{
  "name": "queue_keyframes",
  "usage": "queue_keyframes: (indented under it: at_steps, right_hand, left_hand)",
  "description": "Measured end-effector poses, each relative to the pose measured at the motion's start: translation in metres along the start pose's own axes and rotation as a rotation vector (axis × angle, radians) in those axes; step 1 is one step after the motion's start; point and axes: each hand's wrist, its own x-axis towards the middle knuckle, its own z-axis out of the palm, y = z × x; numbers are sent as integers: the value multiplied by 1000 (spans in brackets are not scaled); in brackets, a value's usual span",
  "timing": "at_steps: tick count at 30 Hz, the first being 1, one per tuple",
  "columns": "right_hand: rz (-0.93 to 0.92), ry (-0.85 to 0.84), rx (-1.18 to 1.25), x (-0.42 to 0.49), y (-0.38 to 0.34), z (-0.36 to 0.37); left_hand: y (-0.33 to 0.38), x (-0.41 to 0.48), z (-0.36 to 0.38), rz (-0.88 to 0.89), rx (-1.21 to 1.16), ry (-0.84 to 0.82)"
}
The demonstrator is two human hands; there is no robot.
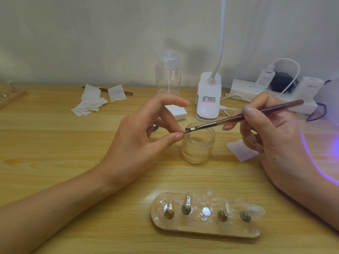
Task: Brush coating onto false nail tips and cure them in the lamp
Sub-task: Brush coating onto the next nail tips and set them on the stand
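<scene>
Pinching a small clear nail tip (184,133) between thumb and forefinger, a person's left hand (146,132) holds it just above the left rim of an open glass jar (198,146) at the middle of a wooden table (55,143). The other fingers of that hand are spread and raised. The right hand (271,138) grips a dark red brush (238,117) like a pen, thumb and fingers curled round the handle, and the flat bristles (189,128) touch the nail tip over the mouth of the jar. In front of the person lies an oblong holder (201,229) with four small metal stands (169,214), each carrying a clear tip (255,209); the middle place shows a bare silver disc (206,212). At the right edge of the view the curing lamp (328,99) throws violet light across the right wrist and the table. Behind the jar stand a white clip-on desk lamp (208,101), a clear pump bottle (168,76) and a white power strip (271,92) against the wall (110,33). A heap of white wipes (89,103) lies at the back left, a white block (177,112) sits behind the left hand, and a pale slip of paper (240,151) lies beside the right hand.
</scene>
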Motion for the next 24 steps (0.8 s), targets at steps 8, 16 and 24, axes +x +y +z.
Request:
queue_keyframes:
  at_steps: [8, 16, 24]
  right_hand:
    - [-26, 50, -19, -1, -2, -1]
    - [-36, 20, -77, -3, -2, 3]
    - [-37, 0, -128, -2, 0, 3]
  left_hand:
    - [0, -1, 0, -22, -38, 2]
    - [-2, -1, 0, -14, -34, -6]
    - [0, 0, 1, -23, -18, 7]
